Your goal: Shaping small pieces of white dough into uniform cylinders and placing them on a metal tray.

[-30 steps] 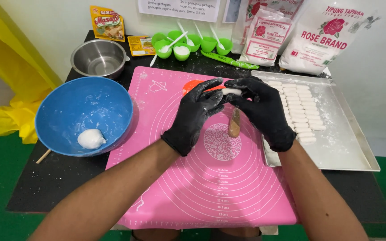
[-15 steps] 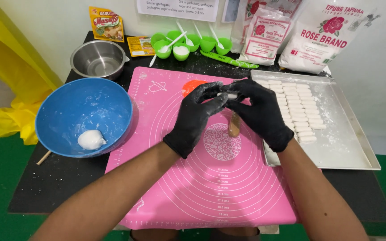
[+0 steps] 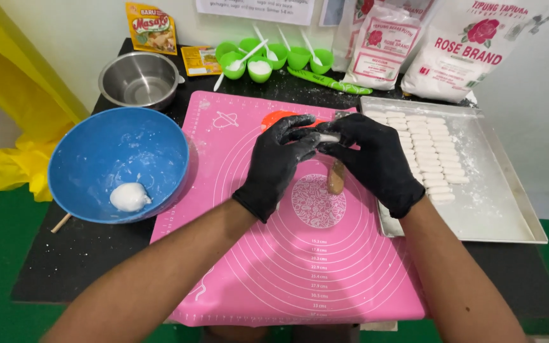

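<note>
Both the left hand (image 3: 279,166) and the right hand (image 3: 376,159) are wearing black gloves, and a small white dough piece (image 3: 329,137) is showing between them. Under them a pink mat (image 3: 249,267) is showing white concentric circles. At nine o'clock a blue bowl (image 3: 96,159) is holding a white lump (image 3: 129,196). At three o'clock a silver tray (image 3: 497,203) is carrying white pieces (image 3: 428,149). At twelve o'clock green cups (image 3: 274,57) are standing.
</note>
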